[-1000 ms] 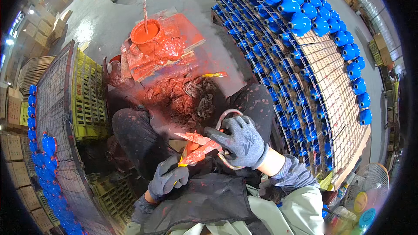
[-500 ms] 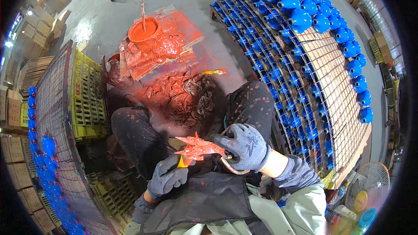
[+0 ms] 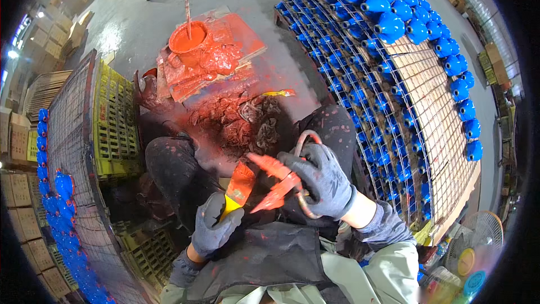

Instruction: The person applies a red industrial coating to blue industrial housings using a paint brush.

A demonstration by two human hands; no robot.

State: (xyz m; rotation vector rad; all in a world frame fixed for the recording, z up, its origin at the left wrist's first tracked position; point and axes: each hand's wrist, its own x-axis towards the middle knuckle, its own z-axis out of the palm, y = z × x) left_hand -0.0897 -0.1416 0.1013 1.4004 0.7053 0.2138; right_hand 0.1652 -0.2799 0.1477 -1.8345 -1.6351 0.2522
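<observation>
blue pieces on wire rack | yellow crate, left | cartons, far left | fan, lower right

Red-coated scissors, blades spread open leftward, in the right hand; a yellow-handled flat brush or scraper, red-headed, tilted upward in the left hand.

The seated person's left hand, gloved in grey, grips a yellow-handled scraper coated red; the right hand holds red-smeared scissors, blades apart. Beyond their knees stands a bucket of red paint, and over to the right, blue vessels crowd a wire rack.
</observation>
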